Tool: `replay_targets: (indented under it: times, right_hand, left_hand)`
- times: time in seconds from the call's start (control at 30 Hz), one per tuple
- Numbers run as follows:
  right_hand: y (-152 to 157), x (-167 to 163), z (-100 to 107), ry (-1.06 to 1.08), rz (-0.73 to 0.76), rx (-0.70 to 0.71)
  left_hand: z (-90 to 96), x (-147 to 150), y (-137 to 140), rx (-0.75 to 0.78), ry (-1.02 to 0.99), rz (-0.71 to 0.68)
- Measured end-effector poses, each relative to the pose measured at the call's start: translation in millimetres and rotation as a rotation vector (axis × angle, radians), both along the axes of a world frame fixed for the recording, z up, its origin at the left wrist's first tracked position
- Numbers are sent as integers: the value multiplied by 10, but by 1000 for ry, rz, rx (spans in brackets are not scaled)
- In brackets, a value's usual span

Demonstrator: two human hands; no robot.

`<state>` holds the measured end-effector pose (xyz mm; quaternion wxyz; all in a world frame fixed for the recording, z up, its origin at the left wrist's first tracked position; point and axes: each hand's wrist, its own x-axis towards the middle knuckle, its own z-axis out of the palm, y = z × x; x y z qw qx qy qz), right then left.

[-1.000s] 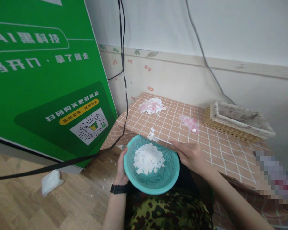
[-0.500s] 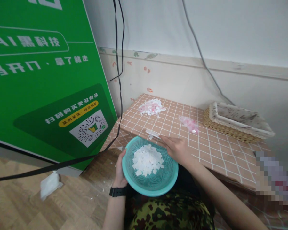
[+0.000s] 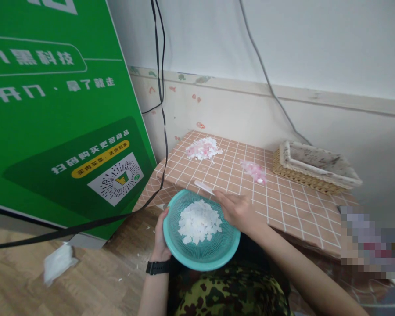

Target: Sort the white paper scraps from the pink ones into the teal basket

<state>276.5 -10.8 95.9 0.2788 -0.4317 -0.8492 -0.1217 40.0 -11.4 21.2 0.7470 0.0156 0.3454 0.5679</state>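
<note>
My left hand (image 3: pixel 161 237) grips the left rim of a teal plastic colander (image 3: pixel 201 260), held just below the table's front edge. A heap of white paper scraps (image 3: pixel 200 221) lies in the middle of the colander. My right hand (image 3: pixel 234 210) is closed on one end of a flat white strip (image 3: pixel 203 187), which lies along the table edge above the colander's far rim. Farther back on the table sits a pile of white and pink scraps (image 3: pixel 204 149). A smaller patch of shiny pink pieces (image 3: pixel 254 171) lies to its right.
A lined wicker basket (image 3: pixel 306 177) stands at the right of the checked tablecloth (image 3: pixel 224 169). The green cabinet (image 3: pixel 62 145) is on the left, with a black strap (image 3: pixel 85 226) crossing in front. A white plastic bag (image 3: pixel 58 264) and stray scraps are on the floor.
The view has turned slightly right. A white scrap seen under the strip at the table edge no longer shows there. Both hands keep their holds.
</note>
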Motion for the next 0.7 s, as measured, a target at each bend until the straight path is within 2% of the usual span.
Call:
replay_targets:
  times: [0.13,0.27,0.37,0.57,0.7]
  right_hand:
    - [192,-386,22,-218,41,-51]
    - [449,-639,112,-322,-150,-165]
    - [608,-743,150,-367,-255,-225]
    - [808,-971,145,-395,-295,-282]
    - [856,-1068,226,-342,-359,-296]
  left_hand:
    - [-27,2,13,22,-3,-12]
    - [-54,-1,16,45,6,-16]
    - [-64,-1,5,41,-2,-27]
    - [-96,6,4,25,8,-16]
    - [-71,12,12,31,15,-19]
